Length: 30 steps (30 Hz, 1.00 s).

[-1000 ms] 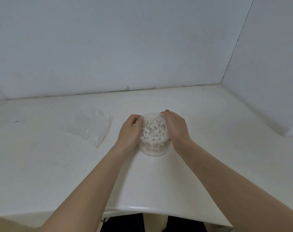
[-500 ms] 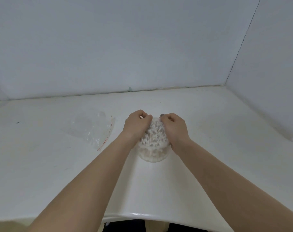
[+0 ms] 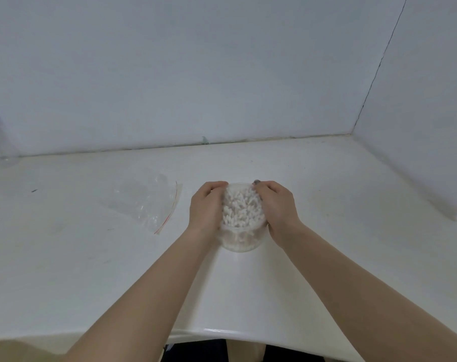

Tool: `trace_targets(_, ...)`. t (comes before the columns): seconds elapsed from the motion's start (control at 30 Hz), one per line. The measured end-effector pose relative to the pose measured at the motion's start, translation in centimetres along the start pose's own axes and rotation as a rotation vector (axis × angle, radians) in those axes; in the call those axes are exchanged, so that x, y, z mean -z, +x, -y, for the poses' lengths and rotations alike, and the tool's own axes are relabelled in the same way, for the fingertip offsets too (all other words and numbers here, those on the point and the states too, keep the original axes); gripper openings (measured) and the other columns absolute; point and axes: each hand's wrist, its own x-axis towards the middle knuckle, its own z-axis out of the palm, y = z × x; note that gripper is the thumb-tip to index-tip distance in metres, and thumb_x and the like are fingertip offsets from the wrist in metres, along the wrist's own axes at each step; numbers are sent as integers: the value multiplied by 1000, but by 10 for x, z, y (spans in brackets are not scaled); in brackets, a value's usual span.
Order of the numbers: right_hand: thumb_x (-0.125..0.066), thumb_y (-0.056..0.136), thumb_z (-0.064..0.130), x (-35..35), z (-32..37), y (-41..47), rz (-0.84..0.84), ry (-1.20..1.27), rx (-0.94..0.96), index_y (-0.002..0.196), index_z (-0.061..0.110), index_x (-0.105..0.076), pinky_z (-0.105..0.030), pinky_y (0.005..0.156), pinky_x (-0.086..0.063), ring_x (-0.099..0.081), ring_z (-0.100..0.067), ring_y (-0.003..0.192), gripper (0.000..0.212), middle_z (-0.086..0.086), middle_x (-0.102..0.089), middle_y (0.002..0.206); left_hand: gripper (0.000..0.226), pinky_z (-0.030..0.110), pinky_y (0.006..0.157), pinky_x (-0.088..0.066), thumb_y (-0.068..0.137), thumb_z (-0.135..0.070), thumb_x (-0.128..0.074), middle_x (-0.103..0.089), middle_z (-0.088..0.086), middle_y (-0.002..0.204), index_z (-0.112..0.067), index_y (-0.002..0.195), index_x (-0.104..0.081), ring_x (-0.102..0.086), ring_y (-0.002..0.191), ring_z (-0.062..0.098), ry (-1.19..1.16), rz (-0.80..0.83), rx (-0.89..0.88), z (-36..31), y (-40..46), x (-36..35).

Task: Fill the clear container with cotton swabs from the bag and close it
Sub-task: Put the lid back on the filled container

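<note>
At centre of white table (image 3: 326,231), clear container (image 3: 239,239) upright, packed with cotton swabs (image 3: 241,207). Left hand (image 3: 205,209) curled round its 9 o'clock side, right hand (image 3: 277,207) round 3 o'clock. Toward 10 o'clock, flat clear bag (image 3: 143,202). Beyond, pale walls (image 3: 196,74) meeting at 2 o'clock.

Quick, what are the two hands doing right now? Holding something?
Left hand: fingers curled round the left side of the clear container of cotton swabs.
Right hand: fingers curled round its right side.
</note>
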Motion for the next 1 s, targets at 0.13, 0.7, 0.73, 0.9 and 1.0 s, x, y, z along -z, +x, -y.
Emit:
trace_targets(0.13,-64,90,29,-5,-6,-3,-55,57,21,78,18,-72,-53,90,-58,-73,-28,95,18,0,-75,86,25,33,84,-58,95,-10,-54,-76,-2,108,-21,98,-76,-72,101,19,-32,26,21,0,5,2)
trace_targets(0.7,-49,102,39,-3,-3,-6,-125,-182,162,90,-2,-61,-33,71,-46,-56,-17,74,44,-8,-62,78,17,34,93,-56,98,-27,-56,-75,-13,101,-29,101,-72,-70,101,10,85,-85,-78,11,-11,0)
trace_targets(0.73,-49,101,39,-3,-5,-6,-124,-169,151,90,-2,-61,-34,72,-46,-56,-17,74,45,-10,-61,78,17,35,94,-56,99,-26,-55,-75,-12,101,-29,101,-72,-70,102,11,96,-74,-83,11,-10,2)
trace_targets(0.9,-48,97,50,0,1,-5,-24,-164,81,96,-3,-59,-35,74,-48,-61,-19,79,54,-5,-61,82,17,38,99,-55,100,-27,-53,-73,-9,109,-28,102,-70,-69,107,14,48,-11,-43,6,-9,4)
trace_targets(1.0,-46,98,48,5,17,-4,62,-213,35,101,11,-68,-35,85,-50,-67,-18,92,43,0,-71,96,19,27,88,-51,103,-27,-52,-65,-12,110,-26,116,-64,-65,105,12,23,-23,-63,4,-12,2)
